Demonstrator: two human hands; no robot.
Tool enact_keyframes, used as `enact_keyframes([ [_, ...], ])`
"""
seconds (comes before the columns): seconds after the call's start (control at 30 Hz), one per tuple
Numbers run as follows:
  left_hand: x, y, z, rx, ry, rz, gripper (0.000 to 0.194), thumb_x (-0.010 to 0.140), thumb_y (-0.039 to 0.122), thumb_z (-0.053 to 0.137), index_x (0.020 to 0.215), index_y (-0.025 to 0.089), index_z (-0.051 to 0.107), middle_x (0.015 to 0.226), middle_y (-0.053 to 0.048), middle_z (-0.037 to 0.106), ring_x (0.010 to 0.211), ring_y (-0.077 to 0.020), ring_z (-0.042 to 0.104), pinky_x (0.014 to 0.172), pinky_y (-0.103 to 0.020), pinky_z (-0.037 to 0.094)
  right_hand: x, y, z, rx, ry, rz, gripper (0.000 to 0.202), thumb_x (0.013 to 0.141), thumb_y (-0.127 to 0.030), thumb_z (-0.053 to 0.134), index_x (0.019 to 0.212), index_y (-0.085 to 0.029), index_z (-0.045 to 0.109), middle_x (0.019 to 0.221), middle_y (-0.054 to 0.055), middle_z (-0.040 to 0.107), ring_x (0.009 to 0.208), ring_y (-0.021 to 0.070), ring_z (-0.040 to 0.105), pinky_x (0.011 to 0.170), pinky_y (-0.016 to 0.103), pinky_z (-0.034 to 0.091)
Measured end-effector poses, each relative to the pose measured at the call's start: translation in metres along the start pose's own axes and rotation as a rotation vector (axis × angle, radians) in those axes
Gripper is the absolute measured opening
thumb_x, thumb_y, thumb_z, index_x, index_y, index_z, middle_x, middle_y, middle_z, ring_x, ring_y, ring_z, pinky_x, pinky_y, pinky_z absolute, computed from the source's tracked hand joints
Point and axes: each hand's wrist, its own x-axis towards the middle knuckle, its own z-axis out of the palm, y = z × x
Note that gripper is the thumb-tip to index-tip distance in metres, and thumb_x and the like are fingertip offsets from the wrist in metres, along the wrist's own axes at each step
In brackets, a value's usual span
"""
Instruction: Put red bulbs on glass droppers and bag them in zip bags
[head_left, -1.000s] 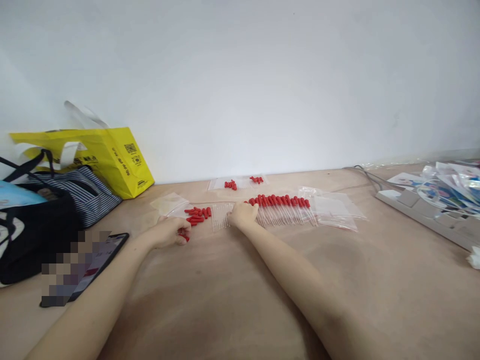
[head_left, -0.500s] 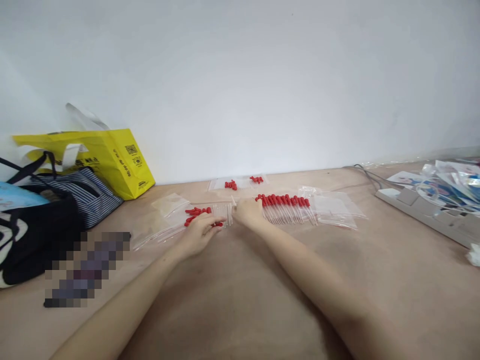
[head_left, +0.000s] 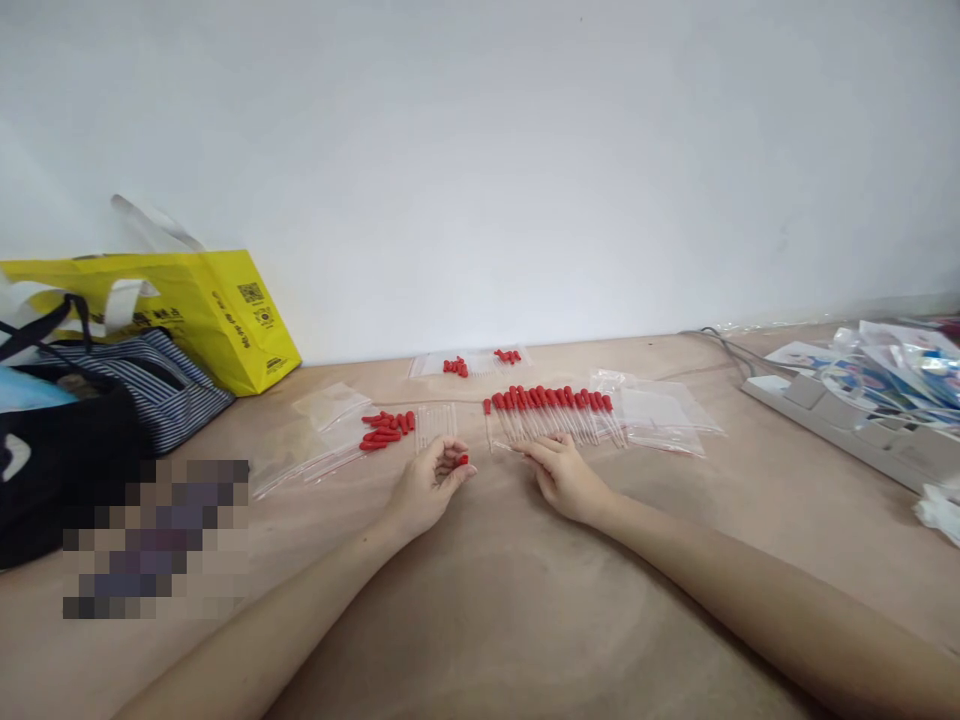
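My left hand (head_left: 429, 488) pinches a red rubber bulb (head_left: 463, 460) between thumb and fingers, its open end facing right. In my right hand (head_left: 568, 480) is a thin clear dropper tube (head_left: 507, 447), its tip pointing left toward the bulb, with a gap between them. Behind my left hand lie a row of bare dropper tubes (head_left: 436, 424) and a pile of loose red bulbs (head_left: 386, 430). Beyond my right hand is a row of droppers with red bulbs fitted (head_left: 551, 400); a single bulbed dropper (head_left: 487, 425) lies at its left end.
Clear zip bags (head_left: 330, 425) lie at left, with more bags (head_left: 667, 415) at right. Another bag (head_left: 427, 364) with small red bulbs rests near the wall. A yellow bag (head_left: 247, 320) and dark bags stand left; a power strip (head_left: 825, 425) and plastic packets (head_left: 892, 365) sit right.
My left hand has lifted from the loose bulbs with one bulb and moved right. My right hand has drawn back toward me and right, now holding a tube. A bulbed dropper shows where it was.
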Motion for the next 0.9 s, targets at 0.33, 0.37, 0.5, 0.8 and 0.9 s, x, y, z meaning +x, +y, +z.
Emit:
enact_keyframes([
  [0.33,-0.003,-0.002,0.004,0.395,-0.002,0.310,0.018,0.080,0.032,0.051,0.080,0.018,0.062,0.087,-0.004,0.064,0.080,-0.0159,0.059,0.073,-0.030,0.046,-0.003,-0.012,0.005,-0.051,-0.036,-0.068,0.021,0.082,-0.012,0.038,0.091,-0.017,0.056,0.074,0.002,0.060,0.071,0.0133,0.054,0.089,0.039,0.022],
  [0.37,-0.002,-0.002,0.004,0.415,0.001,0.324,0.018,0.080,0.032,0.051,0.078,0.018,0.063,0.088,-0.004,0.065,0.079,-0.0161,0.060,0.074,-0.031,0.045,-0.003,-0.012,0.005,-0.054,-0.036,-0.064,0.021,0.082,-0.013,0.038,0.091,-0.017,0.056,0.073,0.002,0.060,0.071,0.0132,0.053,0.088,0.039,0.022],
  [0.5,-0.002,0.000,0.005,0.464,-0.008,0.343,0.019,0.080,0.033,0.051,0.078,0.019,0.063,0.086,-0.003,0.066,0.078,-0.0161,0.060,0.072,-0.031,0.042,-0.001,-0.014,0.006,-0.055,-0.033,-0.061,0.020,0.084,-0.014,0.038,0.092,-0.017,0.056,0.074,0.003,0.061,0.070,0.0131,0.053,0.088,0.038,0.022],
  [0.8,-0.006,0.008,0.003,0.553,-0.005,0.344,0.014,0.082,0.028,0.050,0.076,0.020,0.060,0.076,0.002,0.067,0.076,-0.0158,0.061,0.096,-0.050,0.012,-0.002,-0.010,0.011,-0.045,0.006,-0.149,0.023,0.084,-0.013,0.040,0.096,-0.019,0.058,0.073,0.002,0.062,0.068,0.0118,0.052,0.084,0.036,0.022],
  [0.9,-0.007,0.009,0.004,0.567,-0.018,0.391,0.015,0.083,0.025,0.047,0.074,0.018,0.058,0.073,0.001,0.066,0.076,-0.0150,0.060,0.097,-0.049,0.009,-0.002,-0.008,0.011,-0.041,0.014,-0.177,0.021,0.083,-0.013,0.041,0.094,-0.018,0.058,0.072,0.002,0.061,0.067,0.0113,0.051,0.082,0.034,0.022],
])
